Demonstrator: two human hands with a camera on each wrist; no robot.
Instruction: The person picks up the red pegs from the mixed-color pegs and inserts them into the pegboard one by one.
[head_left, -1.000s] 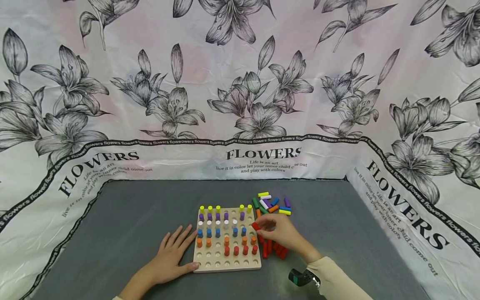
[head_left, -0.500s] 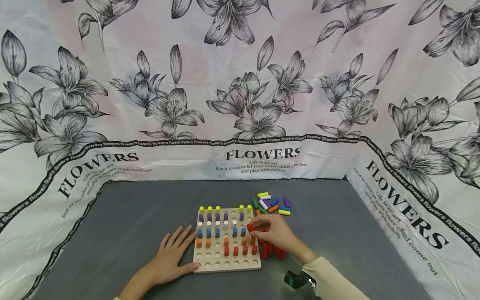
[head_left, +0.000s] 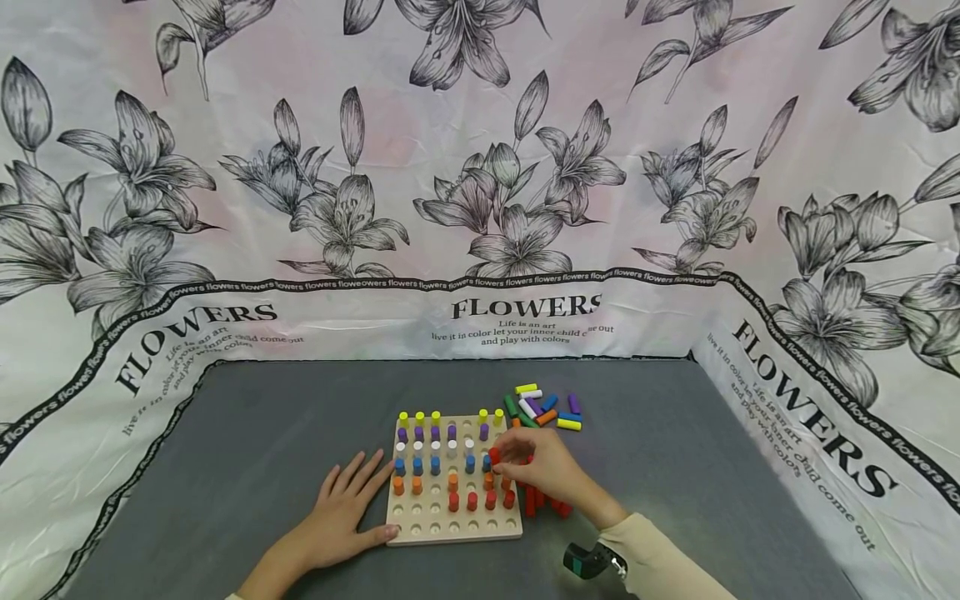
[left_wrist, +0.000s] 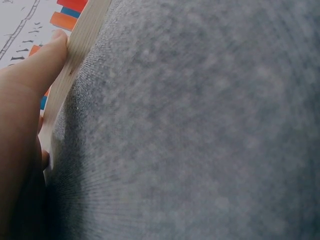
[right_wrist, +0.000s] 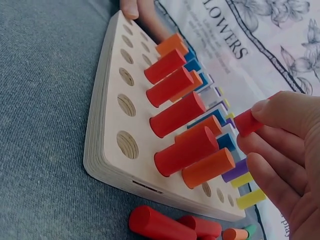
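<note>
A square wooden pegboard (head_left: pixel 454 536) lies on the grey table, with rows of yellow, purple, white, blue, orange and red pegs standing in its holes. My left hand (head_left: pixel 341 512) rests flat with fingers spread along the board's left side, thumb on the near left corner. Over the board's right part, my right hand (head_left: pixel 551 462) pinches a red peg (right_wrist: pixel 248 123) between thumb and fingers. In the right wrist view the peg is tilted and held above the pegs in the board. Several red pegs (head_left: pixel 472 502) stand in the row nearest me, with open holes to their left.
Loose red pegs (head_left: pixel 531 502) lie beside the board's right edge, partly under my right hand. Farther back is a scatter of mixed pegs, among them a yellow peg (head_left: pixel 569 425) and a purple peg (head_left: pixel 574 404). A flower-printed cloth (head_left: pixel 360 321) encloses the table.
My right hand has carried the red peg leftward from beside the board's right edge to over the right columns. The left hand has stayed in place.
</note>
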